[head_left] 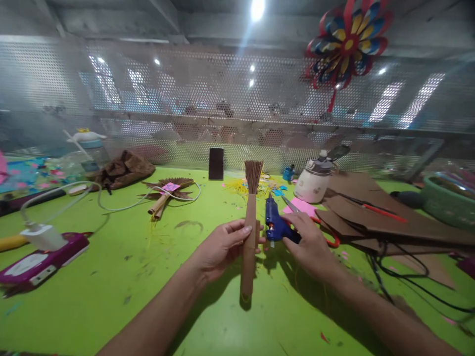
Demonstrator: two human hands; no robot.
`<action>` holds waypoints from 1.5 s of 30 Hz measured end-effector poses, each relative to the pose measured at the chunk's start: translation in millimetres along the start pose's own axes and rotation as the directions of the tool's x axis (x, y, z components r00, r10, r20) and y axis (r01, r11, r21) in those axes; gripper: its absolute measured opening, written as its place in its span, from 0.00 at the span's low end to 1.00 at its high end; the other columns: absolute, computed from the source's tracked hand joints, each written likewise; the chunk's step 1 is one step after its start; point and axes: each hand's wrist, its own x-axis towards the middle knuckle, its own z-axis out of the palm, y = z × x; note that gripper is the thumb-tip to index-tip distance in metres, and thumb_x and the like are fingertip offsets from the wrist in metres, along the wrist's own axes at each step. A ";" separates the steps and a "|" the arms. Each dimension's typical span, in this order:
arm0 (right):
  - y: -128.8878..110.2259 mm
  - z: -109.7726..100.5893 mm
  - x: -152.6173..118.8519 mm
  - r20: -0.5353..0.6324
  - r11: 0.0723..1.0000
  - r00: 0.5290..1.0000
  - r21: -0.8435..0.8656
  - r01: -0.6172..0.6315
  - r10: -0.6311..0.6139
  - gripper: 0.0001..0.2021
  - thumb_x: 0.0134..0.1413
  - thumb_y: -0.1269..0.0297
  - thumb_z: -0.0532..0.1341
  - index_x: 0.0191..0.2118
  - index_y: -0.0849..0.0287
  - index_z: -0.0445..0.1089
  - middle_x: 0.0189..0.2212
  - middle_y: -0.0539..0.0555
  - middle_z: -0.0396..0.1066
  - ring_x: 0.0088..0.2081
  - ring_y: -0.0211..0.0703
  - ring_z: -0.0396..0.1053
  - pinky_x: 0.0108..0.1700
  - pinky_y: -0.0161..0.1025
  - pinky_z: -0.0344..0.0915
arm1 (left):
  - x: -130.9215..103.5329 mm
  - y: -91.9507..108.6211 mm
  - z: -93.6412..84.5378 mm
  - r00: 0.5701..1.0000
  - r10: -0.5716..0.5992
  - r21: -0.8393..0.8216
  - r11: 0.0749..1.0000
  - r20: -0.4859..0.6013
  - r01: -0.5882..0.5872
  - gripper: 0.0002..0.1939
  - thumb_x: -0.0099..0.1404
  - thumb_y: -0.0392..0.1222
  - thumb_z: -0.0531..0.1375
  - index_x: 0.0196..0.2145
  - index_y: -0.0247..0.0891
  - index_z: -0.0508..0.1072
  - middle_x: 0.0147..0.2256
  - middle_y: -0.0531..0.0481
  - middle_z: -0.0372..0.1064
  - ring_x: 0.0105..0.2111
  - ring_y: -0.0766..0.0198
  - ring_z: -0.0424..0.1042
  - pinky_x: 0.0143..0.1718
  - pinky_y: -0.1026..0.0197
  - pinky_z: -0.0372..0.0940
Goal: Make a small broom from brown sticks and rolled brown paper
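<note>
My left hand [222, 247] is closed round the middle of a brown cardboard tube [249, 257], its thumb pressed on the front. The tube is upright in the view, and a pleated brown paper fan [254, 175] sticks out of its top end. To the right of the tube, my right hand [309, 244] grips the handle of a blue glue gun [272, 217]. The gun's nozzle points away from me, beside the upper part of the tube, with a gap between them.
Red-handled scissors [336, 241] and pink paper [302, 205] lie by my right hand. Brown card sheets [363, 198] and a black cable [404, 277] are at right. A finished-looking pleated piece [169, 188], a phone [215, 164] and a purple power strip [48, 262] stand or lie farther left.
</note>
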 end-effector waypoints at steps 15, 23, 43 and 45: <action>-16.0 -0.7 -1.4 0.288 0.382 0.830 0.783 -0.492 0.478 0.18 0.40 0.59 0.71 0.39 0.61 0.73 0.35 0.55 0.74 0.32 0.38 0.70 0.33 0.34 0.64 | 10.4 -4.2 9.3 0.998 0.059 -0.057 0.997 -0.009 -0.060 0.12 0.59 0.37 0.62 0.41 0.32 0.73 0.35 0.40 0.74 0.35 0.60 0.73 0.40 0.59 0.65; -18.4 4.5 -11.2 0.335 0.320 0.803 0.788 -0.525 0.494 0.18 0.39 0.62 0.72 0.39 0.59 0.72 0.27 0.48 0.69 0.26 0.32 0.63 0.29 0.31 0.60 | 19.7 -12.6 8.6 0.989 0.129 -0.134 0.984 0.071 -0.118 0.12 0.55 0.39 0.66 0.38 0.33 0.75 0.34 0.45 0.72 0.29 0.67 0.70 0.37 0.62 0.64; -19.8 2.8 -10.5 0.342 0.328 0.810 0.786 -0.524 0.476 0.18 0.36 0.61 0.73 0.37 0.59 0.72 0.29 0.49 0.70 0.28 0.35 0.65 0.31 0.34 0.62 | 13.0 -8.6 7.8 0.986 0.139 -0.093 0.987 0.093 -0.130 0.11 0.56 0.39 0.65 0.36 0.31 0.76 0.33 0.42 0.73 0.32 0.65 0.70 0.38 0.63 0.63; -14.5 2.4 -9.0 0.341 0.306 0.794 0.789 -0.533 0.503 0.19 0.36 0.62 0.73 0.37 0.59 0.72 0.28 0.48 0.70 0.28 0.35 0.65 0.30 0.33 0.62 | 12.0 -3.6 5.8 0.988 0.149 -0.102 0.984 0.040 -0.144 0.11 0.55 0.38 0.66 0.36 0.30 0.76 0.33 0.42 0.73 0.33 0.65 0.70 0.38 0.64 0.63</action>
